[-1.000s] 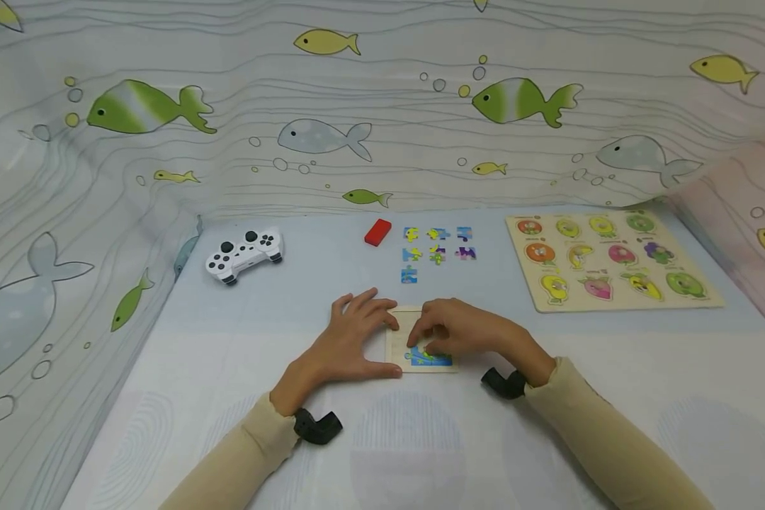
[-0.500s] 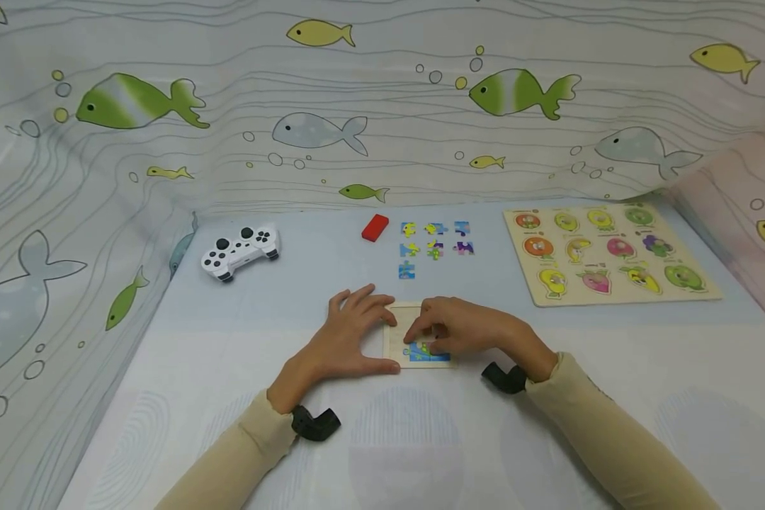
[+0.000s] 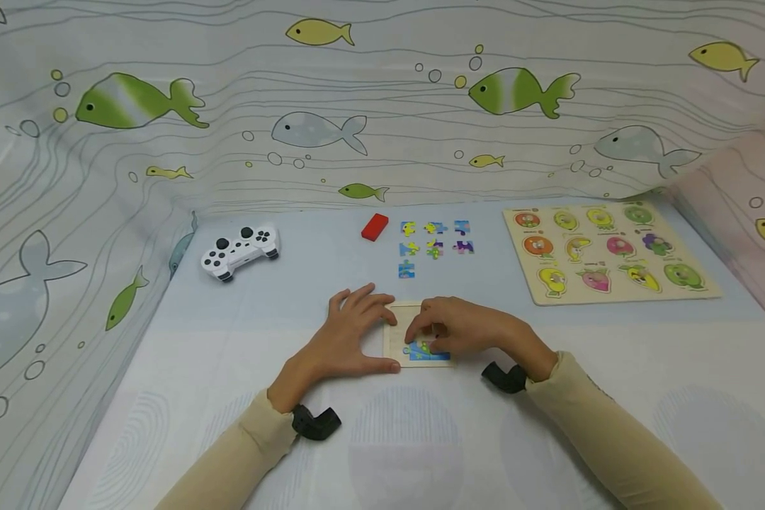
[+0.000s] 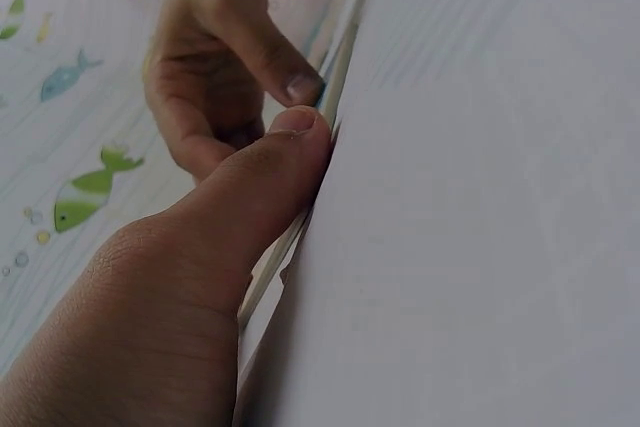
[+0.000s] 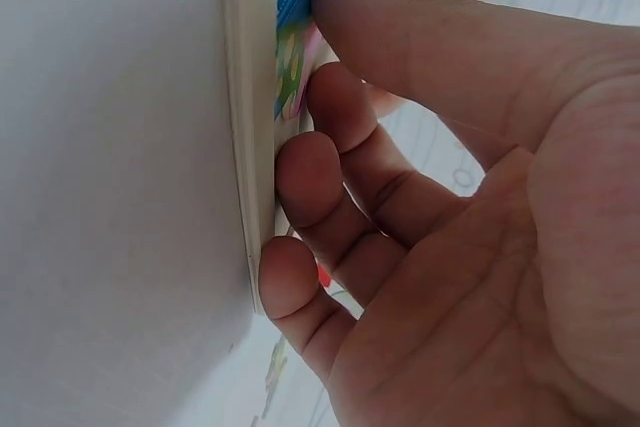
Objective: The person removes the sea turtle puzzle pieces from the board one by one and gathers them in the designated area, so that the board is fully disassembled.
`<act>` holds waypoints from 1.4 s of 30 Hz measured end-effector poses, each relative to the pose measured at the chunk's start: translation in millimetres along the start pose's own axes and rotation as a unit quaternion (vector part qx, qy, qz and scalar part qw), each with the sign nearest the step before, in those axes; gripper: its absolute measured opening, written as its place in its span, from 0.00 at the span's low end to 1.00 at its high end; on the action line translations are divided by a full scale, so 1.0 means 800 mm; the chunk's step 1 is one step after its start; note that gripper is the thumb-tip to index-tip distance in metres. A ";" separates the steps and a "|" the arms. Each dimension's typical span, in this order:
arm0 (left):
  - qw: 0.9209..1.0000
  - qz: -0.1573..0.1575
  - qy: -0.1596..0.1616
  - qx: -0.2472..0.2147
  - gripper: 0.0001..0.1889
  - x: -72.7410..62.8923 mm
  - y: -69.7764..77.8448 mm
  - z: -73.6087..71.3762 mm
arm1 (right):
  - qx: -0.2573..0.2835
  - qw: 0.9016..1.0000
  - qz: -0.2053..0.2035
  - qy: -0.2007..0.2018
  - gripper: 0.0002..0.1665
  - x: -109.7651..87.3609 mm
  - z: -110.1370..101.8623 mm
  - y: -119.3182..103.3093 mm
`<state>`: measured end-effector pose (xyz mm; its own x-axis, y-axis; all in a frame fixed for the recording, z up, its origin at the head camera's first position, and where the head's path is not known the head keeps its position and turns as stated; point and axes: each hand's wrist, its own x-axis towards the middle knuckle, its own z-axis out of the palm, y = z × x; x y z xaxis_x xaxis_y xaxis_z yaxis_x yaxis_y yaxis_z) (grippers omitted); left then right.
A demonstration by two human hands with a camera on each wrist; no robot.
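Observation:
In the head view a small wooden puzzle tray (image 3: 395, 342) lies on the table, with joined blue jigsaw pieces (image 3: 421, 352) along its front side. My left hand (image 3: 350, 340) spans the tray's left side, thumb at the front corner, index finger near the back corner. From the right, my right hand (image 3: 462, 327) reaches over the tray with bent fingers. In the right wrist view its thumb (image 5: 350, 7) and index finger hold a blue, green and pink puzzle piece (image 5: 292, 72) low against the tray. The palm-side fingers hide the tray's right part in the head view.
Several loose puzzle pieces (image 3: 433, 248) lie in rows behind the tray. A red block (image 3: 375, 227) sits beside them, and a white game controller (image 3: 241, 253) is farther left. At the right back lies a wooden fruit board (image 3: 570, 297). A fish-printed cloth (image 3: 408, 156) rises behind.
The view has tilted slightly down, so everything sits a little higher or lower in frame. Both hands stay at the tray, with only slight shifts of the right fingers.

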<state>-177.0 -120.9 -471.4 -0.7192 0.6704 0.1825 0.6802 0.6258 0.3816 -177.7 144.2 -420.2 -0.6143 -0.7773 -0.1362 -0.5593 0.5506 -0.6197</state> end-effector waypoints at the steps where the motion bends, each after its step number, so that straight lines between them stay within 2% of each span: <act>1: 1.000 0.000 -0.001 0.000 0.31 0.000 0.000 0.000 | 0.001 1.000 0.001 0.000 0.18 0.000 0.000 0.000; 19: 1.000 -0.005 -0.004 -0.003 0.32 0.001 -0.001 0.001 | 0.062 0.998 -0.006 0.001 0.15 0.000 -0.001 -0.003; 42: 1.000 -0.004 -0.002 0.002 0.31 0.002 -0.001 0.001 | 0.053 0.998 -0.019 0.005 0.15 0.002 0.001 0.000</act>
<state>-178.6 -120.4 -472.2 -0.7235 0.6677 0.1752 0.6756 0.6327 0.3784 -178.0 142.5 -421.2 -0.5995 -0.7935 -0.1043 -0.5202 0.4853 -0.7027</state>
